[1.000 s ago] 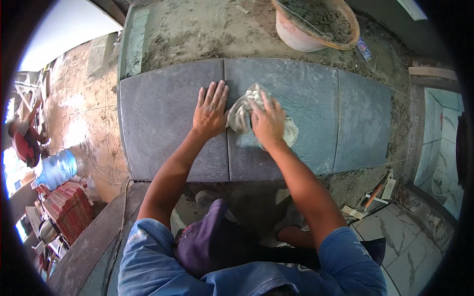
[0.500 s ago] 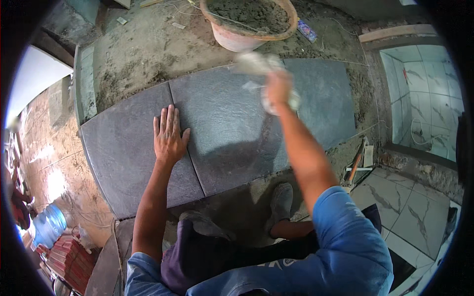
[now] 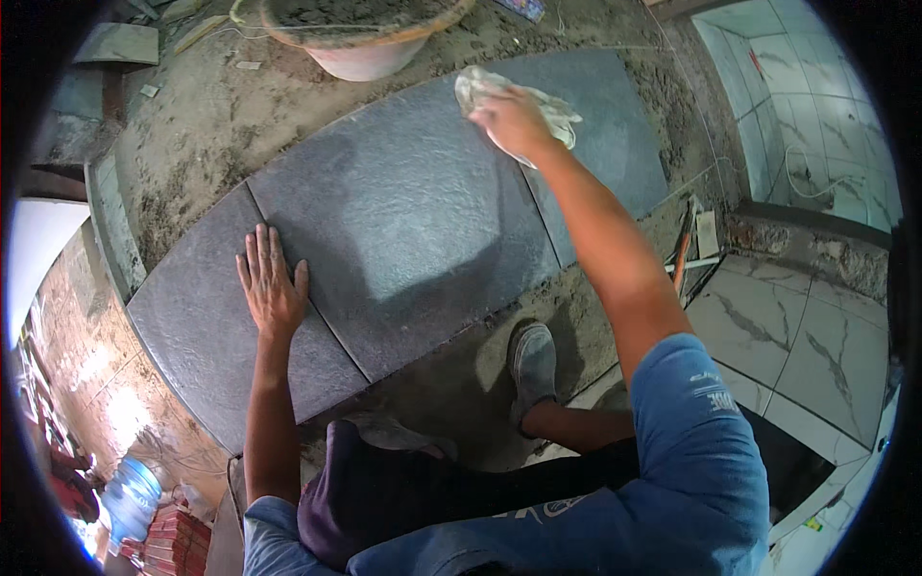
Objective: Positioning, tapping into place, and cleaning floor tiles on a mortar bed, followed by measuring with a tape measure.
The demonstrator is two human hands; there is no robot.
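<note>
Three dark grey floor tiles lie side by side in a row. My left hand [image 3: 274, 286] rests flat on the left tile [image 3: 206, 317], fingers spread a little, beside the joint with the middle tile [image 3: 413, 221]. A whitish, crumpled cloth [image 3: 552, 113] is under my right hand [image 3: 511, 120], its fingers bent over it. The cloth lies across the joint between the middle tile and the right tile [image 3: 615, 125], towards their far edge. Part of the cloth is hidden beneath the hand.
Beyond the tiles stands a large tub [image 3: 370, 60] of wet grey mortar on rough mortar ground [image 3: 206, 115]. A thin string [image 3: 677, 58] runs at the right. White marbled tiles [image 3: 759, 307] cover the right floor. A blue water bottle [image 3: 132, 494] and stacked red boxes [image 3: 178, 540] are lower left.
The view has shifted, so the tub sits further left. My right hand with the cloth has swept over the tile and blurs less now. My left hand stays on the left tile.
</note>
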